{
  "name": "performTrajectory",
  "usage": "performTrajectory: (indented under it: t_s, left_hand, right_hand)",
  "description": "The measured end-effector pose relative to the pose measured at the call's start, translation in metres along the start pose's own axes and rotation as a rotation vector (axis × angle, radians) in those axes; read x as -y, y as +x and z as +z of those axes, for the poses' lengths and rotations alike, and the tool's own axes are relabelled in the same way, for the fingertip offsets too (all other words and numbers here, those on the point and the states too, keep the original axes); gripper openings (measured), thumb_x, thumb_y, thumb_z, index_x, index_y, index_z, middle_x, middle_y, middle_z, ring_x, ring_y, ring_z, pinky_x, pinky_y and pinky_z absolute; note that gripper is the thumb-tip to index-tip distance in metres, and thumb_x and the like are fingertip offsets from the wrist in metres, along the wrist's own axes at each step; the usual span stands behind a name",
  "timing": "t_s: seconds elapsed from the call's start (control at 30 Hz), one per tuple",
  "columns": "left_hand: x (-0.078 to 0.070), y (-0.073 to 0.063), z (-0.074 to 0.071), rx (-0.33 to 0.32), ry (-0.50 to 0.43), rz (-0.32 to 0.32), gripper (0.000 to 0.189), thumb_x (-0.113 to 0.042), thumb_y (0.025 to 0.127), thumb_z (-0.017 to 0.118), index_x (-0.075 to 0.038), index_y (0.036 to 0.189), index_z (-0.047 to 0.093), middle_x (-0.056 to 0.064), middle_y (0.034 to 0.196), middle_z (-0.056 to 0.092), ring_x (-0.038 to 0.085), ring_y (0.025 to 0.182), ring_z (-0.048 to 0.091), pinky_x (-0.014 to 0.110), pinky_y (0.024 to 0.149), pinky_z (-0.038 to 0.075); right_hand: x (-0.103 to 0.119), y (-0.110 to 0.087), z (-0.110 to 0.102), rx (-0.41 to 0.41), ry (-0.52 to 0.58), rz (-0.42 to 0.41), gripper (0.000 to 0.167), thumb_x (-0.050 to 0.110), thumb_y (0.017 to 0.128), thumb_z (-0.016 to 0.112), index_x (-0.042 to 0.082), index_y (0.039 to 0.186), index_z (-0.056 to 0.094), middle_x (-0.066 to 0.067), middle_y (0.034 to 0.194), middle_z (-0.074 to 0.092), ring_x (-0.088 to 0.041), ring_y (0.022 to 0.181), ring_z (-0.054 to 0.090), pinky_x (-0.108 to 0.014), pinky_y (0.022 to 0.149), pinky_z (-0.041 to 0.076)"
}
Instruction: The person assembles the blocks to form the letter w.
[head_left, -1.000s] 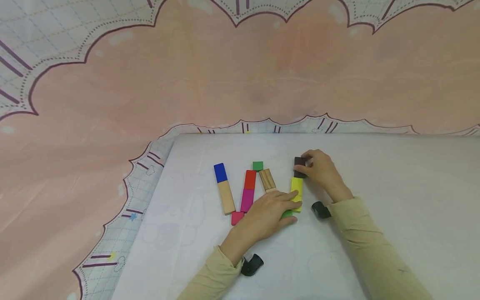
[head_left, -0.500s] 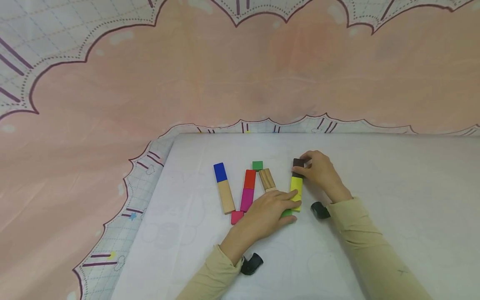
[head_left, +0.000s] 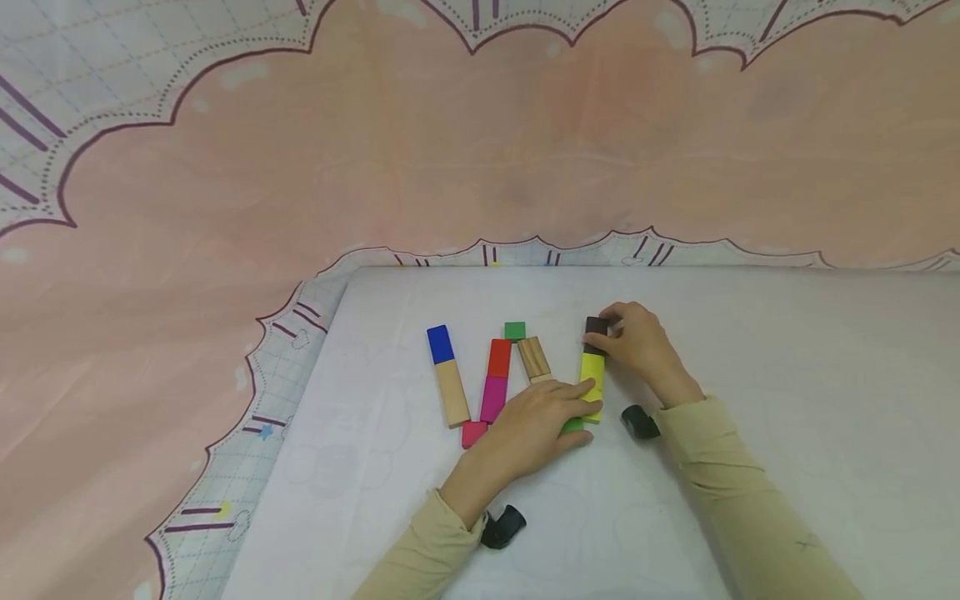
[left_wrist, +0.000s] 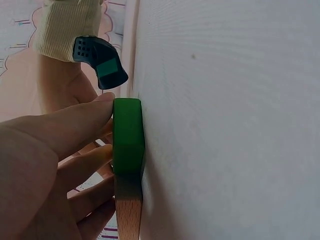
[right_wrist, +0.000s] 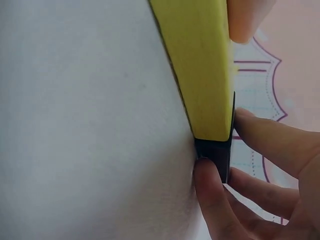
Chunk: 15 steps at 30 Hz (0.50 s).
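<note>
My right hand (head_left: 645, 346) pinches a black block (head_left: 596, 323) between thumb and fingers, at the far end of a yellow block (head_left: 592, 367). In the right wrist view the black block (right_wrist: 220, 152) sits end to end with the yellow block (right_wrist: 200, 75). My left hand (head_left: 528, 425) lies with extended fingers over the yellow block's near part. Beneath it shows a green block (head_left: 573, 425), partly hidden. The left wrist view has the thumb at the green block (left_wrist: 128, 135), with a wooden block (left_wrist: 129, 215) beyond it. A striped wooden block (head_left: 535, 357) runs up to the left hand.
On the white table (head_left: 360, 517), left of the hands, lie a blue block (head_left: 441, 343), a plain wood block (head_left: 452, 392), a red block (head_left: 498, 358), a magenta block (head_left: 493, 398) and a pink block (head_left: 474, 433). A small green block (head_left: 515, 331) is at the back.
The black block has shifted slightly left in my right hand and now lines up with the yellow block. My left hand has hardly moved.
</note>
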<state>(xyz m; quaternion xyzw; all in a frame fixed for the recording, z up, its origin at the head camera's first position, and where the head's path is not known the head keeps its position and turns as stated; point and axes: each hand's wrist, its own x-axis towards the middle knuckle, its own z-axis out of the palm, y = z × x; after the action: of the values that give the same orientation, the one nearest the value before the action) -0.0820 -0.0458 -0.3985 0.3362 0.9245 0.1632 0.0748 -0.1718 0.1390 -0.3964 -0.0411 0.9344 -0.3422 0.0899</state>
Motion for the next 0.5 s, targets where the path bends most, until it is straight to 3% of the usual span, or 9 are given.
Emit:
performTrajectory:
  t_s: [0.23, 0.5]
  left_hand:
    - [-0.001, 0.001, -0.002, -0.01, 0.006, 0.015, 0.042, -0.035, 0.096, 0.067, -0.023, 0.136, 0.063, -0.003, 0.15, 0.049, 0.015, 0.135, 0.049, 0.03, 0.114, 0.038]
    - [0.001, 0.0, -0.004, -0.054, -0.036, -0.008, 0.045, -0.033, 0.094, 0.069, -0.021, 0.137, 0.061, 0.001, 0.146, 0.054, 0.019, 0.137, 0.048, 0.035, 0.114, 0.04]
  right_hand:
    - [-0.002, -0.004, -0.002, -0.028, -0.002, -0.022, 0.05, 0.023, 0.094, 0.069, -0.008, 0.13, 0.055, -0.028, 0.118, 0.057, -0.039, 0.104, 0.061, -0.049, 0.088, 0.055]
    - [-0.001, -0.017, -0.008, -0.001, -0.041, -0.049, 0.052, 0.026, 0.096, 0.067, -0.006, 0.133, 0.052, -0.025, 0.124, 0.052, -0.038, 0.109, 0.06, -0.049, 0.087, 0.054]
